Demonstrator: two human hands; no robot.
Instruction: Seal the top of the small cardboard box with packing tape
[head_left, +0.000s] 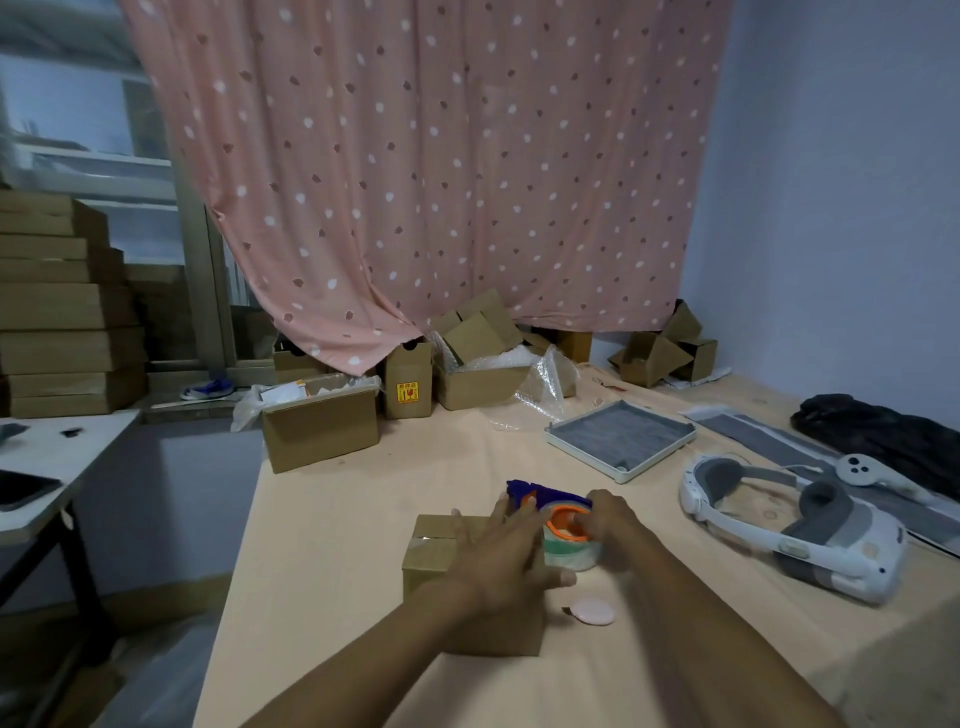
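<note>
The left hand (501, 564) lies flat on the box (436, 551), fingers (511, 519) spread and gripping nothing. Just beyond their tips sits the tape dispenser (550, 506), at the box's far right edge. The right hand (610, 517) has its fingers curled around the tape roll (569, 540). A pink disc (592, 610) lies on the surface (337, 519) under the right wrist.

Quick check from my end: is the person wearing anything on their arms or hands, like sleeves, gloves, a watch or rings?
Nothing shows. Both forearms are bare up to the frame's lower edge, with no sleeve cuff in view. The left hand and right hand have no gloves, and no watch, bracelet or wristband sits at either wrist. The picture is too soft to rule out rings.
</note>
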